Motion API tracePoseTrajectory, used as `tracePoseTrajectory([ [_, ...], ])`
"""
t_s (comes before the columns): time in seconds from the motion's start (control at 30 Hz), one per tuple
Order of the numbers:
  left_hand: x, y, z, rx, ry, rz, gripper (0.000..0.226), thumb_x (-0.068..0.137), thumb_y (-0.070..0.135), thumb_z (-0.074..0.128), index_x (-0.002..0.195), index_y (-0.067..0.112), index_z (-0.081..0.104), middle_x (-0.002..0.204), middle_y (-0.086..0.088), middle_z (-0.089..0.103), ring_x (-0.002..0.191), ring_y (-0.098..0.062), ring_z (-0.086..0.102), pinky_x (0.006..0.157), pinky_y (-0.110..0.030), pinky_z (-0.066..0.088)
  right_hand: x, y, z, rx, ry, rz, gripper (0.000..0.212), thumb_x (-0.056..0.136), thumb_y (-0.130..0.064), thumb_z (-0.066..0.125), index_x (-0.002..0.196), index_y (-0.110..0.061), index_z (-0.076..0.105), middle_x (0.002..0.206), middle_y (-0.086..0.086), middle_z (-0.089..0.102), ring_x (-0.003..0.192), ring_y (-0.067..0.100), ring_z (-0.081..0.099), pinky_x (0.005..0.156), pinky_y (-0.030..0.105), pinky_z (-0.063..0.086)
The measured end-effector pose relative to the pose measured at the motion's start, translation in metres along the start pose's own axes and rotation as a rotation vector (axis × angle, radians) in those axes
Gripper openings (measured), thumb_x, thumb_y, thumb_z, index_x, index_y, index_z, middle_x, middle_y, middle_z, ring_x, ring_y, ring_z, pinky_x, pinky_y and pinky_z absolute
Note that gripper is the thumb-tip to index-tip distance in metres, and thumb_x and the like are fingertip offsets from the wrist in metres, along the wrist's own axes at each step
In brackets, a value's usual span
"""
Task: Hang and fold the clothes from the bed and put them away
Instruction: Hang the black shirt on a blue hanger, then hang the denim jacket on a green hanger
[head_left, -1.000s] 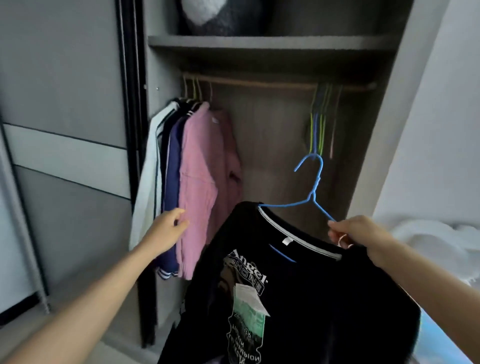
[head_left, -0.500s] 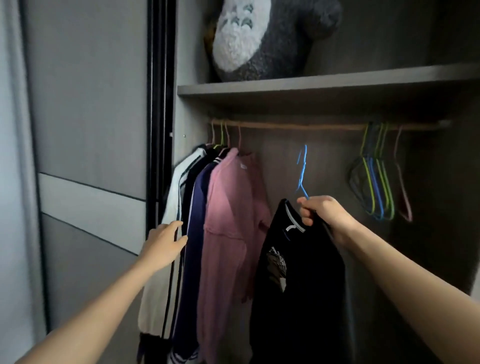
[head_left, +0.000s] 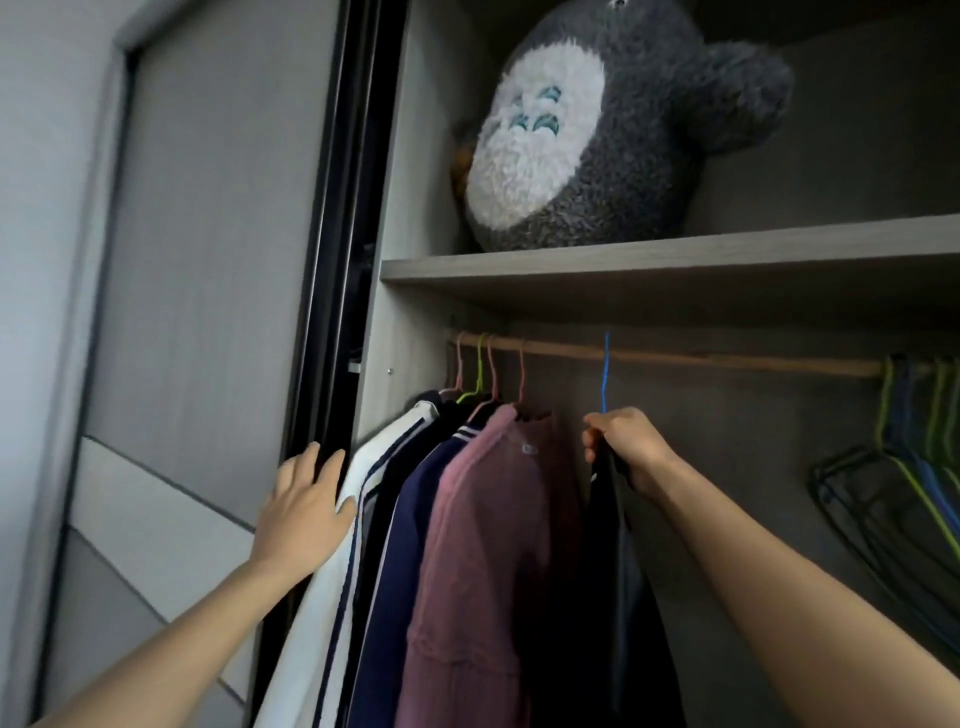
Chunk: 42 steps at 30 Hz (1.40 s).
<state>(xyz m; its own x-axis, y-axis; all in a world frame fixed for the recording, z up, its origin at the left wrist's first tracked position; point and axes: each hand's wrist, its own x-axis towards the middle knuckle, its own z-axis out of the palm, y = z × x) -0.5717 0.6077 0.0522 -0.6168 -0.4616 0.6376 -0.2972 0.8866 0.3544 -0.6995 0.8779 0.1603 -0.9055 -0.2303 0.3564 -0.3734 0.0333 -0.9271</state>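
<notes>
Raised blue hanger (head_left: 605, 374), black T-shirt (head_left: 621, 582) on it, to rod (head_left: 717, 359), gripped in closed right hand (head_left: 626, 449); rested flat left hand (head_left: 306, 506) on white jacket (head_left: 366, 483). Nearly hung.

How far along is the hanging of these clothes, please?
Done: several garments, including a pink shirt, hang on the rod. In hand: the right hand grips a blue hanger carrying a black shirt at rod height; the left hand rests on a white jacket. Left: seating that hook, if not seated. The bed is out of view.

A fluffy plush toy (head_left: 608, 140) sits above a matt wooden rail (head_left: 675, 358) and soft cloth garments (head_left: 483, 545).
</notes>
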Motion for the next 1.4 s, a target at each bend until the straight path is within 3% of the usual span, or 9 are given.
tracePoseTrajectory([
  [0.3, 0.07, -0.013, 0.044, 0.016, 0.091, -0.012, 0.07, 0.095, 0.03, 0.045, 0.15, 0.009, 0.008, 0.156, -0.018, -0.009, 0.144, -0.032, 0.001, 0.112, -0.043, 0.02, 0.095, 0.004, 0.022, -0.257, 0.028, -0.052, 0.041, 0.097, -0.004, 0.039, 0.058, 0.0, 0.051, 0.056, 0.014, 0.053, 0.037, 0.017, 0.049, 0.051, 0.031, 0.039],
  [0.43, 0.076, -0.021, 0.066, -0.022, 0.172, 0.066, 0.074, 0.081, 0.018, 0.069, 0.142, -0.003, 0.032, 0.152, -0.029, 0.011, 0.139, -0.044, 0.021, 0.096, -0.054, 0.04, 0.124, 0.014, 0.035, -0.362, 0.031, -0.048, 0.047, 0.096, -0.004, 0.04, 0.051, -0.003, 0.052, 0.053, 0.012, 0.056, 0.044, 0.02, 0.05, 0.058, 0.034, 0.035],
  [0.6, 0.08, -0.027, 0.073, 0.042, 0.198, 0.129, 0.078, 0.067, 0.015, 0.079, 0.135, -0.004, 0.044, 0.143, -0.036, 0.028, 0.127, -0.051, 0.038, 0.08, -0.056, 0.049, 0.138, 0.037, 0.069, -0.44, -0.009, -0.02, 0.039, 0.093, 0.0, 0.04, 0.056, -0.002, 0.051, 0.033, 0.0, 0.052, 0.026, 0.007, 0.046, 0.038, 0.022, 0.036],
  [0.73, 0.079, -0.035, 0.072, 0.11, 0.214, 0.181, 0.082, 0.056, 0.015, 0.086, 0.128, -0.005, 0.051, 0.134, -0.039, 0.039, 0.114, -0.053, 0.049, 0.072, -0.056, 0.051, 0.14, 0.055, 0.082, -0.505, 0.046, -0.023, 0.031, 0.091, -0.006, 0.047, 0.061, -0.004, 0.055, 0.049, 0.007, 0.053, 0.035, 0.012, 0.048, 0.032, 0.017, 0.029],
  [0.93, 0.067, -0.025, 0.076, -0.016, 0.325, 0.228, 0.072, 0.061, 0.012, 0.082, 0.125, -0.001, 0.051, 0.134, -0.036, 0.04, 0.123, -0.043, 0.032, 0.083, -0.061, 0.044, 0.125, 0.045, 0.071, -0.601, 0.139, -0.175, 0.041, 0.095, -0.02, 0.049, 0.055, -0.015, 0.045, 0.066, 0.011, 0.048, 0.065, 0.02, 0.044, 0.061, 0.029, 0.032],
  [1.07, 0.051, 0.002, 0.085, -0.115, 0.344, 0.356, 0.049, 0.079, 0.028, 0.058, 0.121, 0.002, 0.052, 0.13, -0.031, 0.047, 0.121, -0.038, 0.033, 0.082, -0.058, 0.047, 0.092, 0.036, 0.04, -0.765, 0.159, -0.246, 0.024, 0.097, -0.023, 0.05, 0.095, -0.004, 0.065, 0.096, 0.018, 0.063, 0.098, 0.025, 0.057, 0.076, 0.029, 0.037],
  [1.17, 0.04, 0.037, 0.084, -0.268, 0.348, 0.431, 0.047, 0.081, 0.033, 0.04, 0.114, 0.004, 0.057, 0.123, -0.025, 0.054, 0.116, -0.034, 0.036, 0.081, -0.055, 0.048, 0.067, 0.04, -0.001, -0.907, 0.248, -0.182, 0.03, 0.095, -0.017, 0.051, 0.116, 0.002, 0.06, 0.118, 0.022, 0.062, 0.114, 0.034, 0.054, 0.088, 0.031, 0.04],
  [1.33, 0.015, 0.115, 0.081, -0.491, 0.36, 0.594, 0.04, 0.082, 0.032, 0.042, 0.1, 0.007, 0.068, 0.115, -0.018, 0.061, 0.111, -0.033, 0.048, 0.083, -0.05, 0.047, -0.006, 0.041, -0.086, -1.444, 0.521, -0.077, 0.034, 0.094, -0.023, 0.046, 0.119, -0.003, 0.057, 0.123, 0.021, 0.052, 0.117, 0.037, 0.043, 0.089, 0.038, 0.041],
  [1.4, 0.006, 0.139, 0.083, -0.523, 0.374, 0.643, 0.038, 0.081, 0.031, 0.042, 0.094, 0.009, 0.069, 0.112, -0.016, 0.062, 0.111, -0.031, 0.047, 0.081, -0.049, 0.047, -0.034, 0.041, -0.109, -1.685, 0.62, -0.084, 0.03, 0.089, -0.025, 0.057, 0.109, -0.002, 0.059, 0.113, 0.021, 0.055, 0.109, 0.038, 0.048, 0.082, 0.041, 0.044],
])
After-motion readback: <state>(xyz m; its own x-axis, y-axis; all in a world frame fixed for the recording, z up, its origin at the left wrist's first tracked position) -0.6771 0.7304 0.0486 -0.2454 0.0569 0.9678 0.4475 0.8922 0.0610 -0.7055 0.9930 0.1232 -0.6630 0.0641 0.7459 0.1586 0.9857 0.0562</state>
